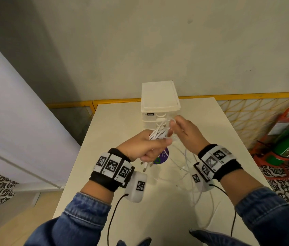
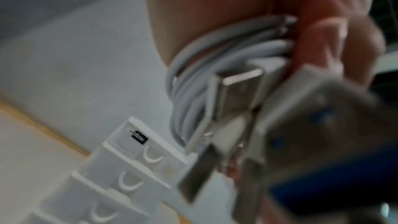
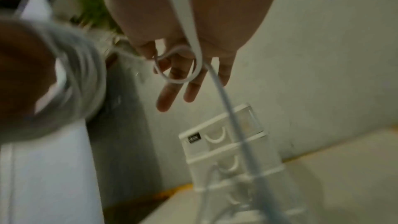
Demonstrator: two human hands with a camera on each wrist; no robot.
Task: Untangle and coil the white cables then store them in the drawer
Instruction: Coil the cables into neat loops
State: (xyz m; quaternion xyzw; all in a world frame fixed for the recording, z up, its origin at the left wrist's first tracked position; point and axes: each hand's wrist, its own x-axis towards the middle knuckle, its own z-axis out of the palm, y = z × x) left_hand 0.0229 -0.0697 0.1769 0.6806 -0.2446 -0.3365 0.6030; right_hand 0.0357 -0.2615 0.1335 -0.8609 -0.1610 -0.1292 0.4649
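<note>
Blurred plugs [image 2: 239, 94], perhaps USB, white cables [image 2: 193, 74]

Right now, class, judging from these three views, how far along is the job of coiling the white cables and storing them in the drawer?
Done: several loops of white cable sit gathered in the left hand.
In hand: the right hand guides a loose strand toward that bundle.
Left: slack cable lies on the table, and the drawer unit looks closed, so storing has not begun.
</note>
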